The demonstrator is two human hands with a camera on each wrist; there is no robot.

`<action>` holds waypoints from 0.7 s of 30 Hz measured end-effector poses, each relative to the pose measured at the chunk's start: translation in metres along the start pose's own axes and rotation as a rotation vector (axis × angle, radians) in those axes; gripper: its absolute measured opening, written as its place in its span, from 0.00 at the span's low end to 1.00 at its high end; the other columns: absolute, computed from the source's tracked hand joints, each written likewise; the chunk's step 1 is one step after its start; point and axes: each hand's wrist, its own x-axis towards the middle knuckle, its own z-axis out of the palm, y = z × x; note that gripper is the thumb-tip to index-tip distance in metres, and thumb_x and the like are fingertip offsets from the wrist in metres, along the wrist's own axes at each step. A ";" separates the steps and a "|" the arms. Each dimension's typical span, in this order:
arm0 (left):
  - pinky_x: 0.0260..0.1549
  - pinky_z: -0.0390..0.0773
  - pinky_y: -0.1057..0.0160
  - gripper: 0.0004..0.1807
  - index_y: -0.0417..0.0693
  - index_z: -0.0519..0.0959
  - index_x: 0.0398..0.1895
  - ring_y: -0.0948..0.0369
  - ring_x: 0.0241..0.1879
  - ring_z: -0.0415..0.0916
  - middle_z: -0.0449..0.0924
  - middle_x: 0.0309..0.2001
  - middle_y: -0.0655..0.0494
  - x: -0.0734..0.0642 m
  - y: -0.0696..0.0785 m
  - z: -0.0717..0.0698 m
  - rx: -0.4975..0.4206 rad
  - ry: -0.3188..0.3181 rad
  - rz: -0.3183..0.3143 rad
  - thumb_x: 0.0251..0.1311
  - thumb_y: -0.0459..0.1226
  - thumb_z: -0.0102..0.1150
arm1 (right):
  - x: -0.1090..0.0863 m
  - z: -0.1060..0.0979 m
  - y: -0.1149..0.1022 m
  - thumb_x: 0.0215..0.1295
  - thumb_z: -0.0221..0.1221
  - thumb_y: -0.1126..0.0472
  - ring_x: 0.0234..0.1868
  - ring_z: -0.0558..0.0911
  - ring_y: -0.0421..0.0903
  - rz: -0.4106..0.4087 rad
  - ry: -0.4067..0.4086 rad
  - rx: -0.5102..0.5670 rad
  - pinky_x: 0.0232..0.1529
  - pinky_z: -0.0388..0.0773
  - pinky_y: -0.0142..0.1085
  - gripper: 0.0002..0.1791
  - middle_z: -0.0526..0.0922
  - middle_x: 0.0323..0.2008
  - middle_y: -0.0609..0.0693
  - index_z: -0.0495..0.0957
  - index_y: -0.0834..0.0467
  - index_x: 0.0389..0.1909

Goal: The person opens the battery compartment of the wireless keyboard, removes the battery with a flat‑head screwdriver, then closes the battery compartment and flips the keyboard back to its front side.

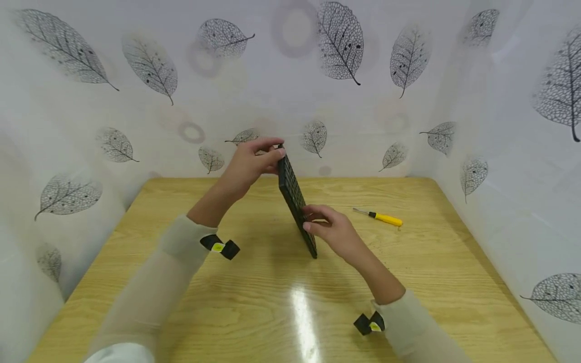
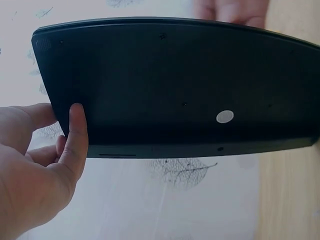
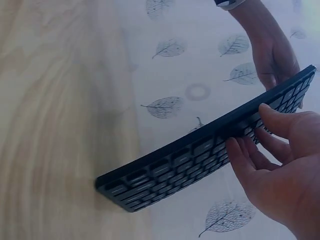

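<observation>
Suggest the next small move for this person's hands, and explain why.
Probably lower the keyboard key-side down onto the table. The left hand grips its raised end, the right hand touches the key side, and the underside shows what look like screw holes; a yellow-handled screwdriver lies nearby, so facing them upward seems useful.

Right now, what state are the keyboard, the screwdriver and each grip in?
Keyboard: raised on a slant, keys facing right, table contact unclear.
Screwdriver: lying on the table, untouched.
Left grip: pinching the keyboard's upper end.
Right grip: touching the key side; whether pinching, unclear.
</observation>
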 end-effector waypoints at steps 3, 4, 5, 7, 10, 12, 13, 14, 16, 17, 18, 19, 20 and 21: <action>0.44 0.85 0.58 0.24 0.43 0.75 0.67 0.58 0.36 0.85 0.72 0.44 0.49 0.003 0.001 0.006 0.002 0.011 0.000 0.70 0.38 0.60 | 0.004 -0.003 -0.011 0.71 0.63 0.54 0.62 0.78 0.51 -0.019 0.011 0.034 0.57 0.80 0.38 0.24 0.78 0.61 0.51 0.75 0.52 0.66; 0.44 0.85 0.58 0.24 0.43 0.75 0.67 0.57 0.35 0.85 0.72 0.43 0.49 0.004 0.001 0.008 0.002 0.016 0.000 0.69 0.38 0.61 | 0.005 -0.004 -0.014 0.71 0.63 0.54 0.62 0.79 0.51 -0.029 0.015 0.042 0.56 0.80 0.38 0.24 0.78 0.61 0.51 0.75 0.52 0.66; 0.44 0.85 0.58 0.24 0.43 0.75 0.67 0.58 0.35 0.86 0.72 0.43 0.50 0.005 0.001 0.009 0.004 0.017 -0.002 0.69 0.38 0.61 | 0.006 -0.005 -0.018 0.71 0.62 0.53 0.62 0.79 0.50 -0.038 0.018 0.050 0.56 0.80 0.38 0.24 0.78 0.61 0.51 0.75 0.52 0.66; 0.45 0.85 0.58 0.24 0.42 0.75 0.67 0.58 0.35 0.86 0.72 0.43 0.50 0.006 0.002 0.012 0.006 0.017 -0.002 0.69 0.38 0.61 | 0.009 -0.008 -0.026 0.71 0.62 0.53 0.61 0.80 0.49 -0.066 0.026 0.060 0.57 0.80 0.39 0.24 0.79 0.61 0.51 0.75 0.52 0.66; 0.45 0.85 0.57 0.24 0.41 0.75 0.67 0.58 0.34 0.86 0.72 0.42 0.50 0.007 0.004 0.016 0.016 0.012 0.011 0.69 0.38 0.61 | 0.014 -0.011 -0.039 0.71 0.62 0.52 0.61 0.80 0.47 -0.100 0.040 0.069 0.58 0.79 0.40 0.24 0.80 0.60 0.50 0.75 0.52 0.66; 0.45 0.85 0.57 0.24 0.41 0.75 0.67 0.58 0.34 0.85 0.72 0.42 0.51 0.008 0.005 0.018 0.031 0.014 0.023 0.69 0.38 0.60 | 0.018 -0.012 -0.048 0.72 0.62 0.53 0.61 0.80 0.46 -0.134 0.049 0.077 0.58 0.79 0.40 0.24 0.80 0.59 0.51 0.75 0.53 0.66; 0.44 0.85 0.57 0.24 0.41 0.75 0.67 0.58 0.34 0.85 0.71 0.42 0.50 0.008 0.005 0.019 0.039 0.017 0.029 0.69 0.38 0.61 | 0.020 -0.012 -0.052 0.72 0.62 0.54 0.61 0.80 0.47 -0.155 0.049 0.081 0.58 0.79 0.40 0.23 0.80 0.59 0.51 0.75 0.53 0.66; 0.44 0.85 0.57 0.24 0.42 0.75 0.67 0.58 0.33 0.85 0.72 0.42 0.50 0.009 0.005 0.020 0.046 0.023 0.036 0.69 0.38 0.61 | 0.022 -0.013 -0.056 0.72 0.61 0.55 0.61 0.80 0.47 -0.172 0.050 0.083 0.58 0.79 0.39 0.23 0.80 0.59 0.52 0.75 0.54 0.66; 0.43 0.85 0.58 0.24 0.42 0.75 0.67 0.57 0.33 0.85 0.72 0.41 0.49 0.009 0.005 0.021 0.069 0.030 0.053 0.70 0.39 0.60 | 0.024 -0.014 -0.063 0.73 0.60 0.55 0.61 0.80 0.47 -0.204 0.058 0.082 0.58 0.79 0.37 0.23 0.79 0.59 0.52 0.75 0.54 0.66; 0.42 0.85 0.58 0.24 0.43 0.75 0.67 0.56 0.33 0.85 0.72 0.41 0.49 0.010 0.004 0.022 0.080 0.028 0.057 0.70 0.40 0.60 | 0.025 -0.015 -0.066 0.74 0.59 0.55 0.61 0.79 0.47 -0.220 0.064 0.081 0.58 0.79 0.36 0.22 0.79 0.59 0.52 0.74 0.54 0.66; 0.42 0.85 0.58 0.25 0.44 0.75 0.67 0.56 0.34 0.85 0.72 0.40 0.49 0.010 0.003 0.024 0.084 0.024 0.062 0.70 0.40 0.60 | 0.025 -0.016 -0.068 0.75 0.58 0.55 0.61 0.79 0.47 -0.230 0.071 0.077 0.58 0.79 0.35 0.22 0.79 0.60 0.52 0.74 0.54 0.66; 0.42 0.85 0.58 0.25 0.44 0.75 0.67 0.55 0.34 0.85 0.72 0.40 0.48 0.011 0.003 0.025 0.083 0.018 0.067 0.70 0.41 0.60 | 0.025 -0.016 -0.070 0.75 0.58 0.56 0.61 0.78 0.47 -0.239 0.077 0.073 0.58 0.79 0.34 0.22 0.78 0.60 0.52 0.74 0.54 0.66; 0.42 0.86 0.58 0.25 0.44 0.74 0.68 0.55 0.34 0.85 0.71 0.39 0.48 0.012 0.002 0.025 0.079 0.014 0.071 0.70 0.41 0.60 | 0.025 -0.017 -0.073 0.75 0.57 0.55 0.61 0.78 0.47 -0.244 0.086 0.064 0.58 0.78 0.34 0.21 0.78 0.60 0.51 0.74 0.54 0.66; 0.42 0.86 0.58 0.25 0.44 0.74 0.68 0.54 0.34 0.86 0.71 0.39 0.48 0.012 0.001 0.026 0.075 0.009 0.073 0.70 0.42 0.60 | 0.025 -0.017 -0.075 0.76 0.57 0.55 0.62 0.78 0.46 -0.250 0.094 0.051 0.58 0.78 0.34 0.21 0.78 0.61 0.49 0.74 0.53 0.66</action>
